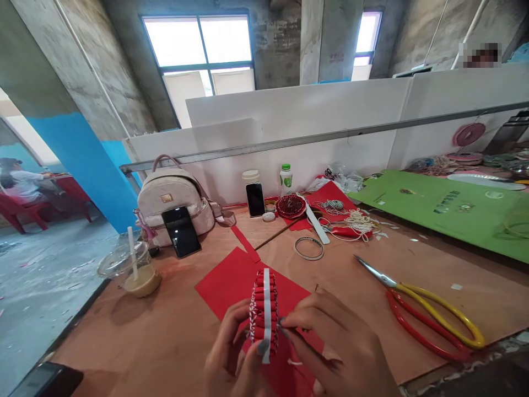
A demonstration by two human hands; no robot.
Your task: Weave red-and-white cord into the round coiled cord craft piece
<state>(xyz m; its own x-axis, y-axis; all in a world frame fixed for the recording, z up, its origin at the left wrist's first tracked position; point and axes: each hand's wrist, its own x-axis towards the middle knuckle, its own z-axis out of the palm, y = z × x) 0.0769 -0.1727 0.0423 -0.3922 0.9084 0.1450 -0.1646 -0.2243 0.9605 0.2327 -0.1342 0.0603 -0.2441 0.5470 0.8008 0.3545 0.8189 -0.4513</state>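
Observation:
A round piece made of small red paper rolls (258, 304), bound along its edges with red-and-white string, stands upright on its rim in front of me. A white strip (266, 303) runs across the rolls. My left hand (231, 350) is closed around the lower left of this piece, thumb on the strip's lower part. At its right edge, the thumb and forefinger of my right hand (334, 339) pinch together; what lies between them is too small to make out. A short white string end (295, 363) shows below. Under both hands lies a red paper sheet (225, 281).
Long-nosed scissors (413, 303) with red and yellow handles lie right. Left are a drink cup (142, 281), a phone (181, 231) and a backpack (169, 190). Behind lie a tape ring (309, 249), a beaded red disc (290, 206), string (357, 223) and a green board (450, 207).

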